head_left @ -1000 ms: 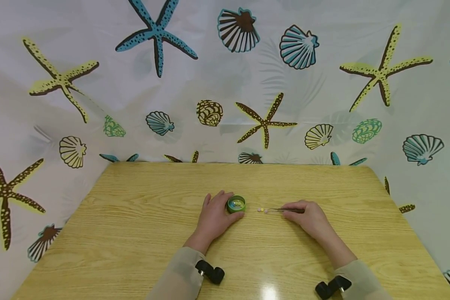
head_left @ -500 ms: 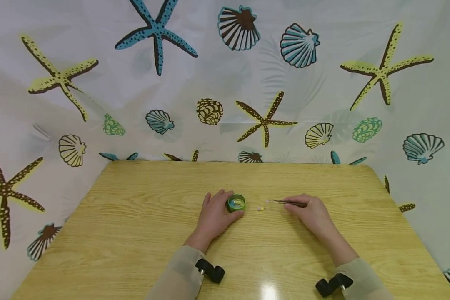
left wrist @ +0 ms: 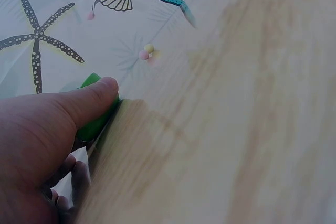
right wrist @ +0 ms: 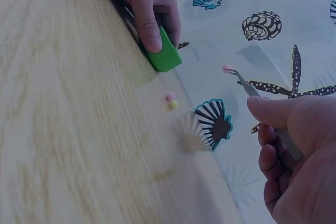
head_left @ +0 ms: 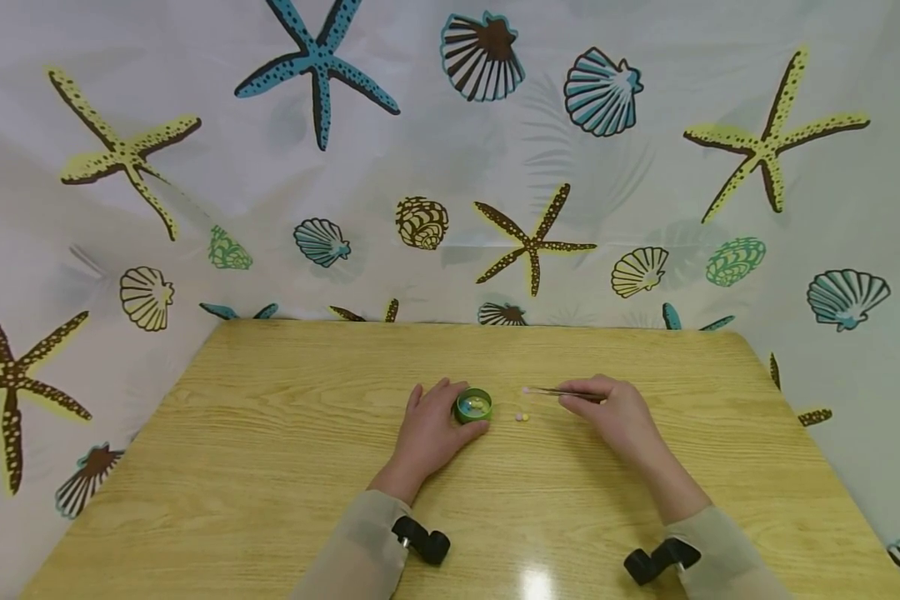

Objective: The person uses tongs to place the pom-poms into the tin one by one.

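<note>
My left hand (head_left: 430, 429) grips a small round green container (head_left: 462, 419), thumb on the near side, fingers behind. Several small yellow and blue pieces lie inside it. My right hand (head_left: 618, 417) pinches a pair of metal tweezers (right wrist: 248, 84) with bent tips. Between the tips sits a small pink ball (right wrist: 227, 68), raised off the table to the right of the container. On the wood, a pink ball (right wrist: 170, 96) and a yellow ball (right wrist: 174, 105) lie side by side, just right of the container and below the tweezers in the head view.
The wooden table (head_left: 270, 500) reaches back to a white cloth (head_left: 390, 167) printed with starfish and shells, which also hangs at both sides. A black camera mount (head_left: 422, 542) is strapped on the left sleeve, another mount (head_left: 660, 562) on the right.
The tweezers have lifted one pink ball from beside the other two, then moved it up and left toward the container. My left hand has stayed on the container.
</note>
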A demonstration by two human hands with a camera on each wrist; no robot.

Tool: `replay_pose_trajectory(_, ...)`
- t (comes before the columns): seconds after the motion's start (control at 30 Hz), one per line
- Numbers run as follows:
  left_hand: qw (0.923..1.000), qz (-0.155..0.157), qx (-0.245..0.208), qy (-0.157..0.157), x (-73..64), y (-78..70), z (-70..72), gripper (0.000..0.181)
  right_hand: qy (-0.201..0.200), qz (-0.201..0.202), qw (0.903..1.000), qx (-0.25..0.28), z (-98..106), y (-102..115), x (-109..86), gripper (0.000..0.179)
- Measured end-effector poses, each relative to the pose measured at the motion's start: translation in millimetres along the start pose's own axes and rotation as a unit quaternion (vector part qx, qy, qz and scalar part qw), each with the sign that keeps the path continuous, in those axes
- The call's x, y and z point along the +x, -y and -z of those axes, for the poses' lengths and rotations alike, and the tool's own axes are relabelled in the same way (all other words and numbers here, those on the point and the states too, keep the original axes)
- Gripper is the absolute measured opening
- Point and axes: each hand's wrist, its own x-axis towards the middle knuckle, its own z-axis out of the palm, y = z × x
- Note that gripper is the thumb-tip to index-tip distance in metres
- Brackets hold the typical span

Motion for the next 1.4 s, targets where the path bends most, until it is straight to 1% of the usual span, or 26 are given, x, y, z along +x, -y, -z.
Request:
replay_pose_trajectory(0.27, 1.0, 0.001, -0.001, 0.0, 0.5, 0.3, 0.3, 0.07, 0.007, 0.026, 0.9996, 0.011, -13.0, 16.0, 7.7, 0.021)
replay_pose_trajectory(0.57, 1.0, 0.001, 0.001, 0.003, 0.7, 1.9, -0.9, 0.07, 0.013, 0.038, 0.9992, 0.01, -31.8, 23.4, 16.2, 0.019)
replay_pose_trajectory(0.77, 1.0, 0.003, 0.002, 0.004, 0.6, 2.0, 0.3, 0.07, 0.022, 0.032, 0.9992, 0.011, -42.7, 25.8, 20.5, 0.018)
replay_pose_trajectory(0.9, 1.0, 0.004, 0.001, 0.006, 1.0, 2.2, -0.3, 0.07, 0.026, 0.031, 0.9992, 0.003, -47.6, 27.1, 21.1, 0.017)
replay_pose_trajectory(1.17, 1.0, -0.001, 0.001, 0.002, 2.1, 2.0, -2.4, 0.07, 0.019, 0.031, 0.9992, -0.017, -53.3, 25.2, 21.3, 0.015)
replay_pose_trajectory(1.4, 1.0, 0.003, 0.005, 0.005, 1.3, 1.5, -1.2, 0.07, 0.023, 0.033, 0.9987, -0.03, -57.3, 23.2, 22.6, 0.014)
